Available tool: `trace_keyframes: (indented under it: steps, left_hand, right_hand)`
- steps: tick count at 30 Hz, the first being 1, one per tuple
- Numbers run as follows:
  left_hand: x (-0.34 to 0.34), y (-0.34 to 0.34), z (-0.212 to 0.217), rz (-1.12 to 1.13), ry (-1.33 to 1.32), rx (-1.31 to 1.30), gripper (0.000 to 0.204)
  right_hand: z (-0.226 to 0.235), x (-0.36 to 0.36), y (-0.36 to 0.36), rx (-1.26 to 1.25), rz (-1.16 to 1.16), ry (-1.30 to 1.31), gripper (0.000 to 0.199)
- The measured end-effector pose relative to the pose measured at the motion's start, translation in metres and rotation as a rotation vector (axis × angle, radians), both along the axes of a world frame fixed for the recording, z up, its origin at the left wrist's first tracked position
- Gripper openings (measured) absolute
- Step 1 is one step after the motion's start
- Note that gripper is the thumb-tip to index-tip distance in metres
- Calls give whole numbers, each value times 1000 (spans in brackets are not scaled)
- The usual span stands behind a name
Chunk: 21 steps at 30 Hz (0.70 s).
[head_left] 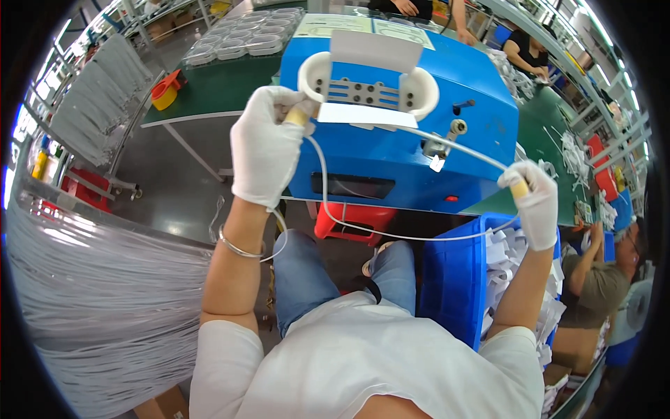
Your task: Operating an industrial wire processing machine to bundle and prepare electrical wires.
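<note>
A thin white cable [391, 237] hangs in a long loop between my hands in front of a blue bench machine [405, 167]. My left hand [266, 150], in a white glove with a yellowish fingertip, is closed on it beside the left end of the machine's white curved guide [423, 91]. What exactly sits between those fingertips is hidden. A short tail of cable curls past my left wrist. My right hand [534, 206], gloved likewise, pinches the cable out to the right, where one stretch runs taut up to the white flap [366, 116] under the guide.
Below my right forearm stands a blue bin [453, 279] filled with white pieces. Long white cables [112, 300] hang in a bundle at left. Clear round containers [244, 35] and a yellow tape roll [164, 96] lie on the green table [209, 91]. Other people work beyond and at right.
</note>
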<state>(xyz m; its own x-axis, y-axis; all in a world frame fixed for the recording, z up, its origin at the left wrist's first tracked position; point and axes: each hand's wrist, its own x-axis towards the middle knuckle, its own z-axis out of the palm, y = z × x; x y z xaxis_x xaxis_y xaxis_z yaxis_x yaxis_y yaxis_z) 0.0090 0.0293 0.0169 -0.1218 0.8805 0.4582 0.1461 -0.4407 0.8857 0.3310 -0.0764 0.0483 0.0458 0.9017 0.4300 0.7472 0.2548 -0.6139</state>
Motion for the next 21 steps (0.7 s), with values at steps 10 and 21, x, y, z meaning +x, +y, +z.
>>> trace_keyframes:
  steps: [10,21]
  left_hand:
    - [-3,-15,2,0,68,-50,36]
    - [-79,-87,1,-305,286,-598,29]
  right_hand:
    - [3,74,85,-64,30,-100,14]
    - [6,60,57,15,-76,102,19]
